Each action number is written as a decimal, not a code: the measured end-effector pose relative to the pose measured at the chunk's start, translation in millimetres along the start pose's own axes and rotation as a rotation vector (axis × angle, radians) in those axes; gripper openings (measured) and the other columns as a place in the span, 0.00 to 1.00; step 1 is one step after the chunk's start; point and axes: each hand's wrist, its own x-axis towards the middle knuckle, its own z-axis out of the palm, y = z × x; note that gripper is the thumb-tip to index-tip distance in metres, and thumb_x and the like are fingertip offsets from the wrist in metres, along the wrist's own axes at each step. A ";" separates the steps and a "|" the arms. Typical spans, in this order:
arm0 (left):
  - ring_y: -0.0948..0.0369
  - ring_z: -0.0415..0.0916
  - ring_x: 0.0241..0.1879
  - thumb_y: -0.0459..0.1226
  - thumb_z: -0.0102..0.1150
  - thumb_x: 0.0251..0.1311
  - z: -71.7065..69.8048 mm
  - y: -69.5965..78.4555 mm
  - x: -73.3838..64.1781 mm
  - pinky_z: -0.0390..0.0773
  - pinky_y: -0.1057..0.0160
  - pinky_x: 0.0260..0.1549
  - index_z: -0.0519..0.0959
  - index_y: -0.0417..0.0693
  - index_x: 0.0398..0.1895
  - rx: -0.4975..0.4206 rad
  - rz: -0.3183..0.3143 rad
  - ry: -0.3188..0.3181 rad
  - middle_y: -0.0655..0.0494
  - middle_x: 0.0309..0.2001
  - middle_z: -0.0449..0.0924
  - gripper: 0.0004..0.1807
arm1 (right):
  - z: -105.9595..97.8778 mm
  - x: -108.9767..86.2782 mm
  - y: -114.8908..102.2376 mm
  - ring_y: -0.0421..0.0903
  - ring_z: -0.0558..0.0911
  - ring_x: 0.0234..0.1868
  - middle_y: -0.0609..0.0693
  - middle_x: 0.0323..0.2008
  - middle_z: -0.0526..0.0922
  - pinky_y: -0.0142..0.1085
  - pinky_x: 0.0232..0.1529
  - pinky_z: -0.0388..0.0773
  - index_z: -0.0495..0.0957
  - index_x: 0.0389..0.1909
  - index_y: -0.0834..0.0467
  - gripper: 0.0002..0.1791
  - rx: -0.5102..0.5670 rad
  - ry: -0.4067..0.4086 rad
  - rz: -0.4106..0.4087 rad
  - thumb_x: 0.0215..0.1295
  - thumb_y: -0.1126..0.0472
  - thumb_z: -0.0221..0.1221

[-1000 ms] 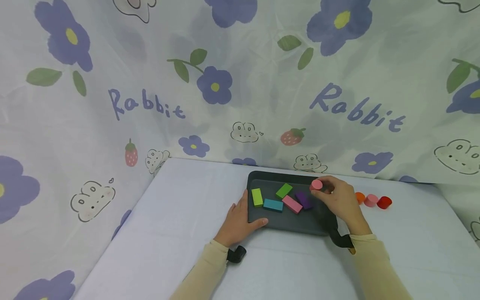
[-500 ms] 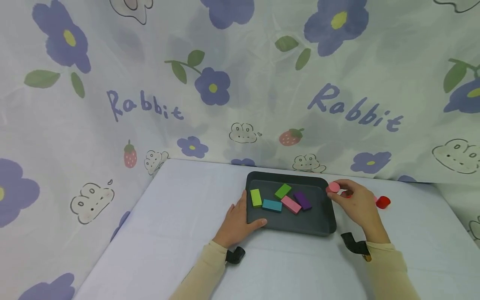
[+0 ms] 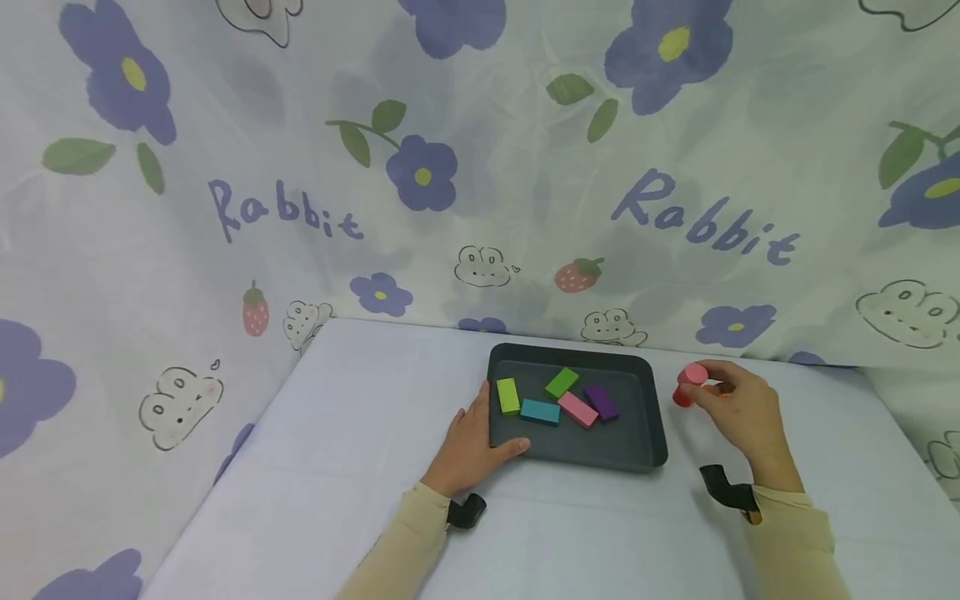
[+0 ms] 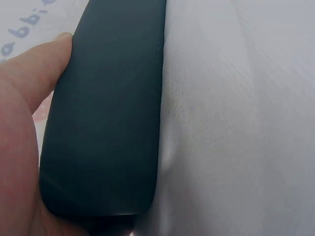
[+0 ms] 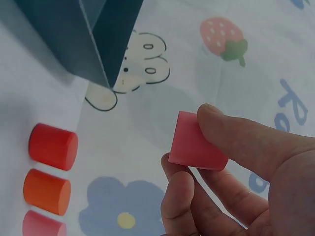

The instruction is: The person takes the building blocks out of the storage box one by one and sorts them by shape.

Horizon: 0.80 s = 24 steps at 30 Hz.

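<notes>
My left hand [image 3: 468, 454] holds the near left corner of a dark grey tray [image 3: 585, 454]. Its thumb lies over the front rim, and its fingers run along the left wall. Close up in the left wrist view, the thumb reaches over the tray's wall [image 4: 108, 113]. To the right of the tray, my right hand [image 3: 746, 417] pinches a pink cylinder block [image 5: 197, 145] between thumb and fingers. That block appears over a red cylinder block [image 3: 682, 397] in the head view. The right wrist view shows the red one, an orange cylinder [image 5: 47, 191] and another pink cylinder [image 5: 44, 225] in a row.
Inside the tray lie flat rectangular blocks: lime [image 3: 507, 397], green [image 3: 562, 382], blue [image 3: 540, 412], pink [image 3: 577, 411] and purple [image 3: 601, 402]. A white cloth covers the table [image 3: 600, 533]. A patterned curtain [image 3: 525, 192] stands behind it.
My right hand has moved rightward with the pink cylinder, from over the tray's right part to beyond its right edge. My left hand has stayed on the tray.
</notes>
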 end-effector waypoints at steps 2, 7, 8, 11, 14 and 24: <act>0.49 0.51 0.77 0.65 0.60 0.60 -1.0 -0.2 0.4 0.45 0.43 0.74 0.39 0.38 0.81 -0.001 0.000 0.003 0.43 0.79 0.48 0.62 | -2.3 0.4 3.7 0.57 0.79 0.46 0.65 0.52 0.82 0.37 0.31 0.74 0.78 0.60 0.63 0.27 -0.004 0.006 0.005 0.67 0.49 0.64; 0.50 0.51 0.77 0.65 0.60 0.60 -0.3 -1.5 0.2 0.45 0.43 0.74 0.38 0.38 0.81 -0.007 -0.002 -0.010 0.43 0.79 0.47 0.62 | -8.7 0.8 15.3 0.57 0.78 0.44 0.66 0.51 0.82 0.37 0.29 0.74 0.78 0.59 0.64 0.28 -0.028 0.036 0.016 0.67 0.49 0.64; 0.50 0.51 0.77 0.65 0.60 0.60 -0.4 -1.6 0.1 0.45 0.43 0.74 0.38 0.38 0.81 -0.007 -0.002 -0.010 0.43 0.79 0.47 0.62 | -10.0 1.2 17.7 0.56 0.78 0.44 0.66 0.51 0.82 0.36 0.29 0.73 0.78 0.59 0.64 0.28 -0.035 0.043 0.020 0.67 0.48 0.64; 0.50 0.51 0.77 0.66 0.59 0.60 0.1 -1.5 -0.4 0.46 0.43 0.74 0.39 0.38 0.81 0.001 -0.002 -0.005 0.43 0.79 0.48 0.63 | -14.1 1.9 24.4 0.57 0.77 0.45 0.66 0.52 0.81 0.35 0.29 0.73 0.77 0.60 0.65 0.29 -0.045 0.060 0.046 0.68 0.47 0.63; 0.49 0.52 0.77 0.65 0.60 0.60 0.2 -1.3 -0.6 0.46 0.43 0.74 0.39 0.38 0.81 0.000 0.003 0.003 0.43 0.79 0.48 0.62 | -18.3 1.9 29.2 0.58 0.77 0.47 0.67 0.54 0.80 0.34 0.29 0.72 0.76 0.63 0.65 0.31 -0.042 0.079 0.087 0.69 0.46 0.62; 0.49 0.51 0.77 0.66 0.59 0.60 -0.3 -1.0 -0.8 0.46 0.43 0.74 0.39 0.38 0.81 -0.005 0.005 0.000 0.43 0.79 0.47 0.62 | -23.4 5.9 48.2 0.59 0.76 0.48 0.68 0.56 0.79 0.39 0.31 0.70 0.74 0.65 0.67 0.31 -0.054 0.146 0.169 0.71 0.49 0.60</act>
